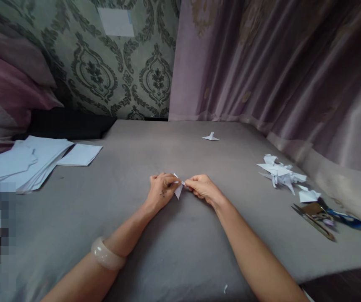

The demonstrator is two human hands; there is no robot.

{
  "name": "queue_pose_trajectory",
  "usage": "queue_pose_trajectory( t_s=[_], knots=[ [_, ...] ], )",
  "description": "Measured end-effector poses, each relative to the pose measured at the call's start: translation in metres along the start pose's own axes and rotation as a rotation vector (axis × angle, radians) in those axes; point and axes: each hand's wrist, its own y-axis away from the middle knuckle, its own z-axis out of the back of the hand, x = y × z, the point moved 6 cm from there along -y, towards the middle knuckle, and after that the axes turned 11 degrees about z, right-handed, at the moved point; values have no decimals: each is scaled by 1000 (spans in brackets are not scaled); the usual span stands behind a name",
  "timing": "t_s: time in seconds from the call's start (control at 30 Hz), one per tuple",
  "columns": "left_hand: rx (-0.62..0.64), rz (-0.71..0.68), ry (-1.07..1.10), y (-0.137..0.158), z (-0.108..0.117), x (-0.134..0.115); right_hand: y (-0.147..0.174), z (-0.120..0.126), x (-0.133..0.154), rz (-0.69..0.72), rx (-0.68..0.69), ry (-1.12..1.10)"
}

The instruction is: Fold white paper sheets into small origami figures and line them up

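Over the middle of the grey cloth surface, my left hand (163,187) pinches a small folded white paper piece (179,191). One pointed flap of it sticks out below the fingers and another above. From the other side, my right hand (202,187) is closed, with thumb and forefinger pinching the paper's right end. Most of the fold between the fingertips is hidden. A pale bangle (107,255) sits on my left forearm. Farther back stands a folded white paper figure (211,137) with two spread points.
Several folded paper figures (281,172) lie heaped at the right. Near them are tweezers (315,222) and blue-handled scissors (346,218). White paper sheets (42,157) and a smaller paper stack (81,154) lie at the left. A paper scrap (225,288) rests near the front.
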Motion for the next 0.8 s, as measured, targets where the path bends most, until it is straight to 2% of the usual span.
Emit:
queue_pose_trajectory(
  t_s=[0.33, 0.47, 0.57, 0.8],
  knots=[
    [-255, 146, -34, -2, 19, 12, 2, 5, 0, 45, -53, 9],
    [-210, 268, -72, -5, 15, 22, 2, 5, -2, 74, -47, 23],
    [-182, 285, -82, -2, 15, 28, 2, 5, -3, 99, -40, 29],
    [-139, 414, -46, 5, 33, 46, 2, 6, -4, 145, -42, 43]
  ],
)
